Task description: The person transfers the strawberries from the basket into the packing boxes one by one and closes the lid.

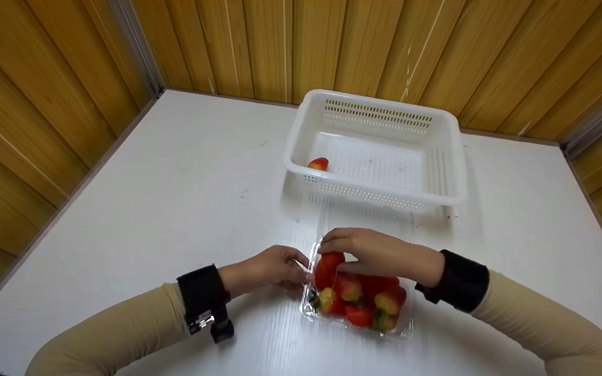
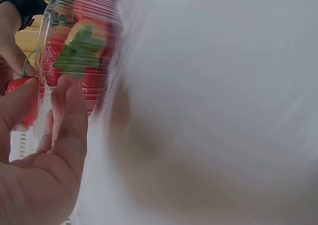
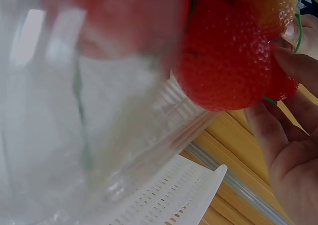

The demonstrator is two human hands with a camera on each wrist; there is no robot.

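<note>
A clear plastic punnet (image 1: pixel 358 305) of strawberries sits on the white table (image 1: pixel 175 198). The left hand (image 1: pixel 267 269) pinches its left rim. The right hand (image 1: pixel 379 253) curls around 1 strawberry (image 1: pixel 331 259) atop it. Beyond the punnet, a white basket (image 1: pixel 377 151) holds 1 strawberry (image 1: pixel 319 164).

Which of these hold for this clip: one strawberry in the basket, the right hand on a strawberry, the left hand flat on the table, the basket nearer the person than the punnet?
1. The white basket holds one strawberry. True.
2. The right hand grips a strawberry over the clear punnet. True.
3. The left hand lies flat on the table. False: it holds the punnet's edge.
4. The basket is nearer the person than the punnet. False: it sits beyond it.
</note>
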